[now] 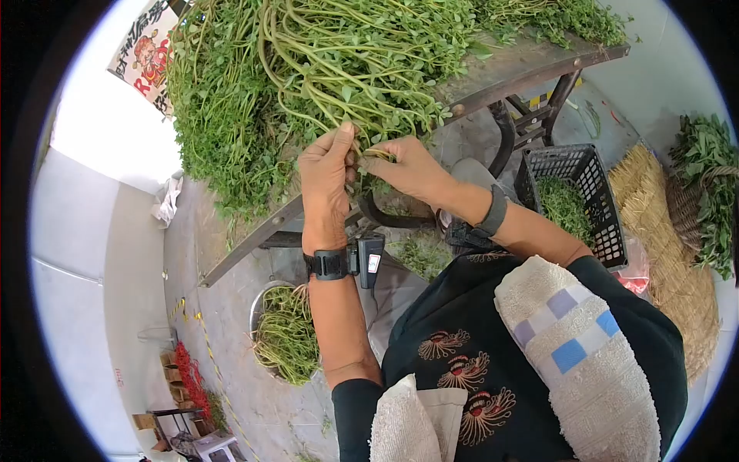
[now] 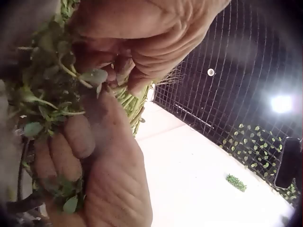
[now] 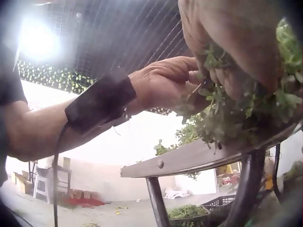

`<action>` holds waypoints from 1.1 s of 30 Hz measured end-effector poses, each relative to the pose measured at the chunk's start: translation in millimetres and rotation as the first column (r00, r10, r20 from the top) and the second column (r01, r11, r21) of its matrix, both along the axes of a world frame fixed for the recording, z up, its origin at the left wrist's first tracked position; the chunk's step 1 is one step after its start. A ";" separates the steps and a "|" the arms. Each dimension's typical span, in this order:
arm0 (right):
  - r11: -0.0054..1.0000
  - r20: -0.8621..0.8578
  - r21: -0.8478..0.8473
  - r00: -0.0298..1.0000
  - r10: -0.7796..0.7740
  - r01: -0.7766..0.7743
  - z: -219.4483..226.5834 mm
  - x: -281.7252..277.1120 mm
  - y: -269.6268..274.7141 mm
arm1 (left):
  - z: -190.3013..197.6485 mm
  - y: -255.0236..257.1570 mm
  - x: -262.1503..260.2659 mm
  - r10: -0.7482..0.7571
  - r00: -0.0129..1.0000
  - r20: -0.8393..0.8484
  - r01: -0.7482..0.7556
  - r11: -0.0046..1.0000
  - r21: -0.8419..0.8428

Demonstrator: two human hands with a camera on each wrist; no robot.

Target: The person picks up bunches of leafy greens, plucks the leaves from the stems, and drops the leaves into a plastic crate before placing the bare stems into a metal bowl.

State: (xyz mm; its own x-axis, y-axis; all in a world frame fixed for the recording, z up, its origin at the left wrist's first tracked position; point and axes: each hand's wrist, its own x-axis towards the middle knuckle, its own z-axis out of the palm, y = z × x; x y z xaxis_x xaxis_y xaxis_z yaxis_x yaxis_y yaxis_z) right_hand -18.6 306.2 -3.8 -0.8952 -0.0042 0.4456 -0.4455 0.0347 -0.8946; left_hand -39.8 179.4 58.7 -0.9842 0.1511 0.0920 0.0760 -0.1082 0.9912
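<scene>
In the head view, a large heap of green leafy stems (image 1: 346,61) covers the table. At its near edge my left hand (image 1: 327,173), thumb pointing up and fingers curled, grips part of the greens. Close beside it on the right, my right hand (image 1: 416,169) pinches a bent stem (image 1: 377,153) between thumb and fingers. The left wrist view shows thin stems (image 2: 135,106) behind the meeting fingertips and small leaves (image 2: 45,99) around them. Leaves (image 3: 218,104) partly hide the fingertips in the right wrist view, where my left hand (image 3: 165,82) is farther off.
The table's metal edge (image 1: 262,239) runs just below the hands. On the floor stand a round bowl of stems (image 1: 286,331) at lower left and a black crate (image 1: 608,208) holding greens at right. Beyond the crate lie woven straw matting (image 1: 670,285) and more leafy plants (image 1: 712,192).
</scene>
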 end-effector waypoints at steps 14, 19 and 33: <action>0.745 0.457 -0.658 0.844 0.281 0.108 26.2 16.6 4.9 | -14.3 28.3 -11.5 -0.081 0.996 0.027 0.069 0.949 0.308; 0.670 0.517 -0.728 0.760 0.395 0.148 -8.7 6.8 49.1 | 6.0 2.4 -14.2 0.003 0.997 -0.077 0.036 0.864 0.503; 0.975 -0.174 0.111 0.969 -0.174 0.195 30.0 11.6 28.7 | 6.9 -3.7 -10.4 -0.127 0.991 -0.040 0.133 0.955 0.263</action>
